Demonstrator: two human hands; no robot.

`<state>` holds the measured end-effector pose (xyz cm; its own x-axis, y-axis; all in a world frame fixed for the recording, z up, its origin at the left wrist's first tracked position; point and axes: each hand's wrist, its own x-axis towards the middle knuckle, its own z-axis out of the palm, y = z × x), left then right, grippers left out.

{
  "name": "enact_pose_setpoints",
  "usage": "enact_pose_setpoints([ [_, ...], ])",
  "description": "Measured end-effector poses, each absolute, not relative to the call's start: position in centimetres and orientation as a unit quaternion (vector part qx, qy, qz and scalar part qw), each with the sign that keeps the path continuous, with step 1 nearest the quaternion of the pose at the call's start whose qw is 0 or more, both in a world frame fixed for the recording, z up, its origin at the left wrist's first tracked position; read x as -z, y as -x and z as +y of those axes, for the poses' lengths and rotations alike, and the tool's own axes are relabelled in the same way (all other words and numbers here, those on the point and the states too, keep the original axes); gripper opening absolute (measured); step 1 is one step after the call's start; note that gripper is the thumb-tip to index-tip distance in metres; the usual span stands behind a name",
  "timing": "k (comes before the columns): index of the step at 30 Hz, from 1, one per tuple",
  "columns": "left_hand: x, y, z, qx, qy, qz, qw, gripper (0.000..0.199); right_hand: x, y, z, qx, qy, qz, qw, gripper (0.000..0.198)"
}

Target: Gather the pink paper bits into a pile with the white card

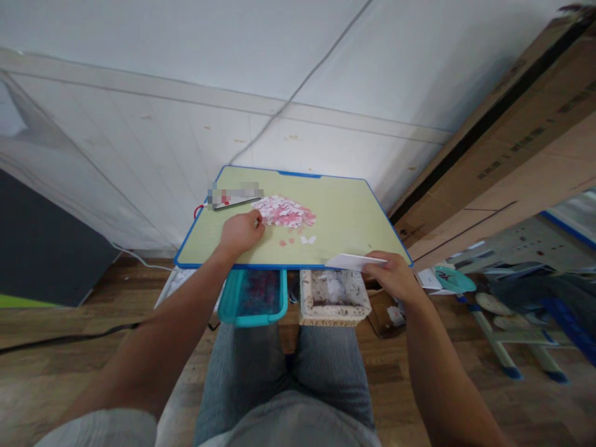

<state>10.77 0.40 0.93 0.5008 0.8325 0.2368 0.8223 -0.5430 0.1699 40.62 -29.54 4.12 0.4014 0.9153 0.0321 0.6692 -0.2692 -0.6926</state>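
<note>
A heap of small white and pink pieces [284,213] lies in the middle of a pale yellow-green tabletop [344,211] with a blue edge. At the heap's left side, my left hand [242,234] is closed, thumb and fingertips pressed together; what it pinches, if anything, is too small to make out. My right hand [391,273] grips a thin flat white card [350,261] by its right end, over the table's front edge. A few loose white pieces [308,239] and pinkish pieces [287,242] lie between the heap and the front edge.
Below the front edge are a teal plastic basket [254,320] and a speckled whitish foam box [335,315], above my knees. A partly blurred-out flat object [236,197] lies at the table's back left. Large cardboard [503,155] leans at right; a white wall stands behind.
</note>
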Motion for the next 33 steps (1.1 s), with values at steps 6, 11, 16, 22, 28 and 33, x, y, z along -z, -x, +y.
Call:
enact_pose_setpoints([
  [6, -0.5, -10.5, 0.4, -0.157, -0.881, 0.447, 0.010, 0.032, -4.3, -39.7, -29.3, -0.136, 0.789, -0.492, 0.342, 0.024],
  [11, -0.1, -8.0, 0.7, -0.185, -0.911, 0.369, 0.004, 0.032, -4.1, -39.2, -27.6, -0.119, 0.808, -0.472, 0.333, 0.026],
  [16, 0.4, -4.8, 0.7, -0.216, -0.892, 0.396, -0.018, 0.036, -3.0, -39.8, -26.3, -0.127, 0.817, -0.437, 0.354, 0.029],
  [22, 0.5, -4.5, 0.1, -0.234, -0.883, 0.408, -0.015, 0.032, -1.7, -38.8, -25.6, -0.126, 0.821, -0.401, 0.386, 0.040],
  [28, 0.5, -4.5, 0.3, -0.241, -0.897, 0.372, 0.003, 0.031, -1.7, -35.9, -24.7, -0.204, 0.800, -0.393, 0.405, 0.035],
  [33, 0.4, -4.2, 0.3, -0.254, -0.906, 0.337, 0.018, 0.031, -1.6, -34.5, -23.9, -0.208, 0.781, -0.413, 0.419, 0.033],
])
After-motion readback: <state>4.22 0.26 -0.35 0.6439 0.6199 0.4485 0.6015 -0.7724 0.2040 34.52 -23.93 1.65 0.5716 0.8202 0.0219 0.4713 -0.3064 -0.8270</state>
